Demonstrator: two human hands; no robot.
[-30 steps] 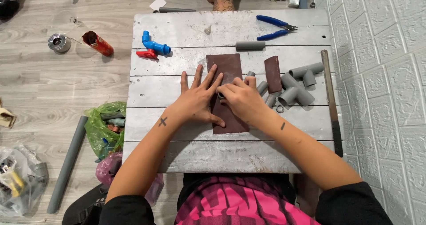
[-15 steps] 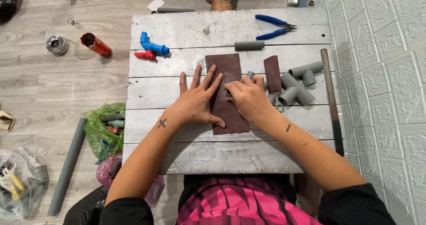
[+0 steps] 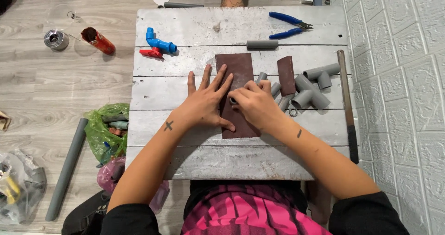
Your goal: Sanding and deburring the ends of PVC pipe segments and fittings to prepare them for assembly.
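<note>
The person wears a black top with sleeves pushed up above the elbows, leaving both forearms bare. Below it shows a bright pink garment with a black pattern. The left hand (image 3: 206, 106) has a small dark cross-shaped mark on the forearm behind it. The right hand (image 3: 256, 106) has 1 short dark mark on its forearm.

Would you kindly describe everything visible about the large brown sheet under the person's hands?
The large brown sheet is a dark reddish-brown rectangle, matte and thin like sandpaper, lying flat and lengthwise on the grey plank table. The left hand presses its left edge with spread fingers; the right hand rests on its middle, holding a small grey piece against it. Its near and far ends show.
</note>
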